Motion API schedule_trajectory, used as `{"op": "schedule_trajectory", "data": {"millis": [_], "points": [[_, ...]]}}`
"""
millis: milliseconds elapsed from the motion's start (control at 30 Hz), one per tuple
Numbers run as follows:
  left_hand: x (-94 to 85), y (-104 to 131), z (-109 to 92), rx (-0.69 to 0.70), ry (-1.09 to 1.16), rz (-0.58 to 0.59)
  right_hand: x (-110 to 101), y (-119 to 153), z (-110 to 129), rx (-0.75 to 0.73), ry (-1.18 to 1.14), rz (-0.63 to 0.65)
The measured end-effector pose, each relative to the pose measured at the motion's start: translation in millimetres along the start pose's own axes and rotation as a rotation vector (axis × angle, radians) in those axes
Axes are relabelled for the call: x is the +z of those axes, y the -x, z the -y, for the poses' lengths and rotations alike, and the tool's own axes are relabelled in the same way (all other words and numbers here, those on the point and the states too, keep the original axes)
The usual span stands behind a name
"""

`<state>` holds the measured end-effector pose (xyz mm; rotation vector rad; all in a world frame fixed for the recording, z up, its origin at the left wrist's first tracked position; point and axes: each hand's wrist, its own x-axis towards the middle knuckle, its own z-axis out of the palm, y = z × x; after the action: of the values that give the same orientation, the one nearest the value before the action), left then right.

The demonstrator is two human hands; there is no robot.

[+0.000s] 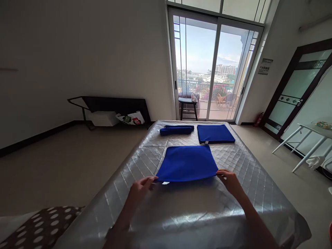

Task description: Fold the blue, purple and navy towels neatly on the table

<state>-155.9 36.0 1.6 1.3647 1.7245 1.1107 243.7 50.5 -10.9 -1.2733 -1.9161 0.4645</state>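
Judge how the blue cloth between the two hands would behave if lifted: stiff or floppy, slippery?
The blue cloth is probably floppy: its near edge bows slightly between the left hand and right hand. Likely light, since fingertips at two corners seem enough. It may slide easily on the shiny silver cover.

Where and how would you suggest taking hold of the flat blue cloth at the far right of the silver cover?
I would come from the near side and pinch the flat blue cloth by its two near corners: it lies flat, and that edge, where the white tag shows, is unobstructed.
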Motion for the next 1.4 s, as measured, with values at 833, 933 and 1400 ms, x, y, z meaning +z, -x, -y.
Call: {"op": "schedule_trajectory", "data": {"millis": [833, 933, 1400], "points": [[25.8, 54.5, 59.3, -0.082, -0.745, -0.026, 23.8, 62.5, -4.2, 0.113, 0.382, 0.267], [24.9, 57.8, 59.9, -0.014, -0.830, 0.006, 23.8, 56.7, 2.6, 0.133, 0.468, 0.293], [190.3, 24.9, -28.3, 0.893, -0.784, 0.145, 79.9, -1.1, 1.6, 0.101, 0.708, 0.395]]}}
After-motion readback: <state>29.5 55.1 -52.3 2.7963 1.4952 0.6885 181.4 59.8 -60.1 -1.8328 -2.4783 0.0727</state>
